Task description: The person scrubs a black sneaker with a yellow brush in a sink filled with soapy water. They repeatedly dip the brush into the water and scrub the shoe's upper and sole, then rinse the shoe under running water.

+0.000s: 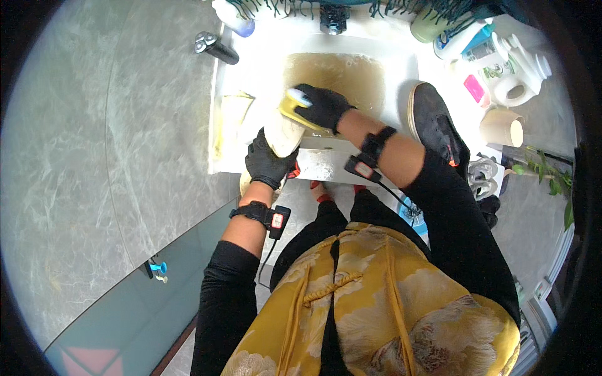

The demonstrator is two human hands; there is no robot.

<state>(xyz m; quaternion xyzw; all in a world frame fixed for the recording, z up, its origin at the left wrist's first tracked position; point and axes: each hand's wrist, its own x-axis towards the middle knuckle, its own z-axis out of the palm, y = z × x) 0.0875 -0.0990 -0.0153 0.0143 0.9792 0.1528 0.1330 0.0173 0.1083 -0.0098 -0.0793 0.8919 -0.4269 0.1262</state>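
Note:
My left hand (267, 159), in a black glove, grips a shoe with a pale sole (283, 135) at the sink's near left edge; a red and black part shows beside the fingers. In a black glove too, my right hand (324, 107) holds a yellow brush (301, 115) with a white part, pressed against the sole. Brownish water (345, 75) fills part of the white sink (315, 43) behind the hands. Another shoe, black with a pale sole edge (432, 117), rests on the sink's right side. A yellowish cloth or paper (231, 117) lies at the left.
An electric shaver (216, 48) and a white bottle (233, 18) stand at the back left. Several cleaning bottles (484, 51), a toilet roll (515, 90) and a beige cup (501, 128) crowd the right ledge. The black faucet (334, 19) is at the back. Cables hang from both wrist devices.

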